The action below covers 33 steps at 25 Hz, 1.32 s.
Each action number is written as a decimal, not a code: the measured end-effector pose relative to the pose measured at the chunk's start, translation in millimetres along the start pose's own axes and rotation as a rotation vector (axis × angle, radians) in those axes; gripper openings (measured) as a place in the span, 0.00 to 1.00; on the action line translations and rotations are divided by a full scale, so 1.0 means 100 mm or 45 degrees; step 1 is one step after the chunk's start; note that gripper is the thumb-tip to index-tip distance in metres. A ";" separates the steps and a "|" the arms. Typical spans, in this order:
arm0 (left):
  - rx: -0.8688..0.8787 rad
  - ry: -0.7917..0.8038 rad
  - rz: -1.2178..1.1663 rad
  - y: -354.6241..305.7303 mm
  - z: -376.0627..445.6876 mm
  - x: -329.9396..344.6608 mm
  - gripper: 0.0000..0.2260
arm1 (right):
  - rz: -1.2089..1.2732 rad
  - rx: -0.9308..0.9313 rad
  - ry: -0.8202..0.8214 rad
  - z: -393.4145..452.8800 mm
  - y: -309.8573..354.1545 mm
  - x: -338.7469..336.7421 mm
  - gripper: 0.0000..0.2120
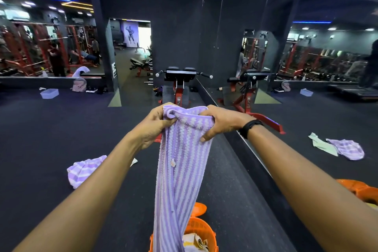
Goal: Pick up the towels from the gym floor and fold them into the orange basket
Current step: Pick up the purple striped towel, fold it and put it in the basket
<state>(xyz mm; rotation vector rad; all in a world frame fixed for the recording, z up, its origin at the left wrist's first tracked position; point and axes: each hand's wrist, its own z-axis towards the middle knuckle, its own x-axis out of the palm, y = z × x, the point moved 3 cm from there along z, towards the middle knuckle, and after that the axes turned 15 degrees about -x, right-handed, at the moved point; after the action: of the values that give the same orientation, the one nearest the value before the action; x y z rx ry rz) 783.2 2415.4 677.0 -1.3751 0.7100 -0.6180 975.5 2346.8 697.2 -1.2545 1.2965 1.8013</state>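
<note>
Both hands are up in front, close together, and both grip the top edge of one purple striped towel (180, 170). The left hand (157, 127) bunches one top corner in its curled fingers. The right hand (221, 122), with a black band (250, 127) on its wrist, pinches the other side with the thumb underneath. The towel hangs straight down, long and narrow, and its bottom end drops in front of the orange basket (202, 231) on the floor just below. I think the step now is folding this towel. To do it well, the hands should slide apart along the top edge so the towel opens flat, then bring the corners together evenly and lower it into the basket without letting the end drag on the floor. Something white and yellow (194, 241) already lies in the basket, so the fold should go on top of it. Another purple towel (81, 170) lies on the floor to the left, partly behind the left arm. On the right is a mirror wall (306, 67); the towels and orange shape there look like reflections. A red bench machine (180, 86) stands ahead, well apart, and nothing blocks the basket.
</note>
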 end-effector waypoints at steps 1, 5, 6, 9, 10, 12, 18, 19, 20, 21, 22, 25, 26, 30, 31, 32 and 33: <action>-0.018 -0.024 -0.001 0.02 0.00 -0.02 0.10 | 0.026 0.021 -0.012 -0.01 -0.04 0.00 0.14; -0.140 -0.135 -0.121 0.11 0.04 -0.14 0.13 | 0.445 -0.071 -0.442 -0.09 -0.01 -0.14 0.14; -0.145 -0.128 -0.155 0.10 0.05 -0.13 0.13 | 0.504 -0.091 -0.515 -0.09 0.02 -0.15 0.14; -0.105 0.002 -0.196 0.07 0.11 -0.02 0.13 | 0.502 -0.116 -0.703 -0.02 0.06 -0.19 0.16; -0.085 -0.024 -0.085 0.06 0.12 0.00 0.19 | 0.465 -0.120 -0.771 -0.02 0.06 -0.21 0.16; -0.051 -0.326 0.196 0.10 0.17 -0.10 0.20 | 0.476 -0.143 -0.915 -0.06 0.05 -0.28 0.14; 0.092 -0.422 -0.063 0.08 0.13 -0.11 0.08 | 0.785 -0.151 -1.060 -0.34 0.00 -0.34 0.22; 0.140 -0.406 -0.120 0.03 0.12 -0.08 0.08 | 0.837 -0.171 -1.128 -0.38 -0.01 -0.38 0.22; 0.158 -0.394 -0.121 -0.03 0.12 -0.05 0.07 | 0.861 -0.192 -1.153 -0.41 -0.02 -0.42 0.21; 0.132 -0.375 -0.042 -0.06 0.15 -0.05 0.04 | 0.821 -0.189 -1.075 -0.43 -0.01 -0.43 0.18; 0.057 -0.345 0.126 -0.05 0.20 -0.06 0.04 | 0.690 -0.132 -0.892 -0.43 -0.04 -0.40 0.14; -0.270 -0.149 0.469 0.17 0.25 -0.10 0.15 | 0.402 0.067 -0.389 -0.50 -0.16 -0.21 0.15; -0.311 -0.112 0.429 0.18 0.24 -0.07 0.15 | 0.430 0.066 -0.374 -0.52 -0.17 -0.22 0.17; -0.066 -0.133 -0.241 -0.19 0.26 0.02 0.09 | 0.951 -0.105 -0.984 -0.49 -0.09 -0.52 0.22; -0.097 -0.062 -0.214 -0.20 0.27 0.08 0.16 | 0.999 -0.062 -0.928 -0.46 -0.09 -0.43 0.24; -0.207 -0.018 -0.024 -0.10 0.27 0.13 0.21 | 0.950 0.046 -0.759 -0.44 -0.13 -0.22 0.27; -0.335 0.016 0.161 0.03 0.25 0.17 0.25 | 0.902 0.154 -0.571 -0.45 -0.21 0.03 0.30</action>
<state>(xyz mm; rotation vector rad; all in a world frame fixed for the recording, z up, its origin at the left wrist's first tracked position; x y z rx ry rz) 813.1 2418.9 674.3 -1.5544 0.9054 -0.4439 1007.9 2311.6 682.7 -0.2778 1.6545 2.2486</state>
